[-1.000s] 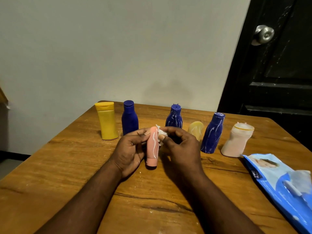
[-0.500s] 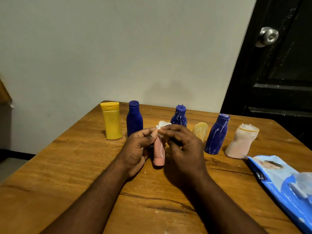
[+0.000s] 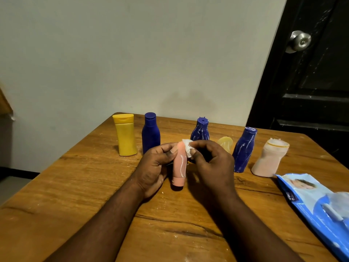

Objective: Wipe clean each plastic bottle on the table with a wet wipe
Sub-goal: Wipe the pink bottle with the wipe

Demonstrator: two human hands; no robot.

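Note:
My left hand (image 3: 154, 165) grips a pink tube bottle (image 3: 180, 167), cap end down, just above the wooden table (image 3: 75, 186). White streaks run down its side. My right hand (image 3: 211, 161) pinches a small white wet wipe (image 3: 188, 149) against the top of the tube. Behind stand a yellow bottle (image 3: 125, 137), a plain blue bottle (image 3: 150, 133), a white-streaked blue bottle (image 3: 200, 130), a small yellowish bottle (image 3: 225, 143) partly hidden by my right hand, another streaked blue bottle (image 3: 244, 148) and a pale pink dented bottle (image 3: 269, 157).
A blue wet-wipe pack (image 3: 321, 208) lies at the table's right front edge. A black door (image 3: 311, 82) with a metal knob (image 3: 300, 41) stands behind on the right. A grey wall backs the table.
The wipe in my right hand has shifted a little along the top of the pink tube. The camera view moved slightly; the bottles behind stayed put.

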